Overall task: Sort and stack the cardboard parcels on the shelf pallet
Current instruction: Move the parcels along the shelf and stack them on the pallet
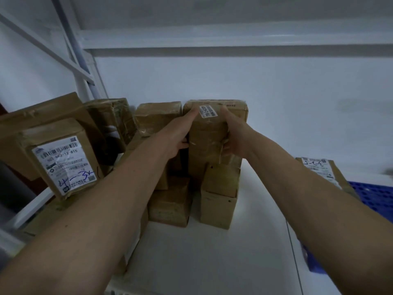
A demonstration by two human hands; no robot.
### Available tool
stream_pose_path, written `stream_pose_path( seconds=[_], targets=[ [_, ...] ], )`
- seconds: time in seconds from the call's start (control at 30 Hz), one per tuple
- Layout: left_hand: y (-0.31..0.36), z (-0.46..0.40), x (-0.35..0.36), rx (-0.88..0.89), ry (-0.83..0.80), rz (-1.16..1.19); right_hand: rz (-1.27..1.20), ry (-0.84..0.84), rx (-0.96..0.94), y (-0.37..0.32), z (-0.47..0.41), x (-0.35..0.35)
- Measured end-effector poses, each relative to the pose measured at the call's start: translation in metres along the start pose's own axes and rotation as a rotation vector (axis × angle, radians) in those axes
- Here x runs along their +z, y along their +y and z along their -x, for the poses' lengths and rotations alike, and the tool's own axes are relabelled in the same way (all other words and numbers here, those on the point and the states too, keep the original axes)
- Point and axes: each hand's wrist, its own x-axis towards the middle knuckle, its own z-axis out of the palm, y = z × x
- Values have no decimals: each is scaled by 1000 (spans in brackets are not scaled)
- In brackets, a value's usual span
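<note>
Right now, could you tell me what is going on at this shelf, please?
A person is stacking cardboard parcels on a white shelf. Both hands hold one tall parcel with a small white label, the left hand on its left side and the right hand on its right, at the top of a stack of smaller boxes. More parcels lean at the left, one with a large shipping label. Another labelled parcel lies at the right by a blue pallet.

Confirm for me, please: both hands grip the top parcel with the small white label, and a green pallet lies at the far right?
Not quite: the head view shows the pallet is blue. Both hands, left and right, do grip the top parcel with the small white label.
</note>
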Motion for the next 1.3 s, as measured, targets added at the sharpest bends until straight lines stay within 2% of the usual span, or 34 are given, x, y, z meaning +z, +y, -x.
stream_pose_path(
  seconds=[0.23, 0.33, 0.5, 0.6, 0.73, 0.97, 1.2, 1.3],
  targets=[
    [33, 35, -3, 142, -46, -66, -34, 106, -89, -32, 48, 1],
    [46, 53, -7, 227, -54, -56, -2, 142, -195, -45, 70, 3],
    [53, 82, -8, 336, 0, 103, 31, 110, -407, -49, 107, 4],
    [41, 98, -9, 252, -22, 257, 54, 51, -468, -35, 122, 1],
    [24, 109, -10, 192, -24, 342, 93, -68, -465, -13, 141, -1],
    [3, 133, -8, 250, -32, 266, 150, -72, -461, 6, 164, 3],
    [-4, 150, 4, 332, -70, 209, 147, 223, -444, 11, 174, 13],
    [-4, 156, 7, 367, -86, 200, 107, 194, -442, 13, 179, 14]
  ],
)
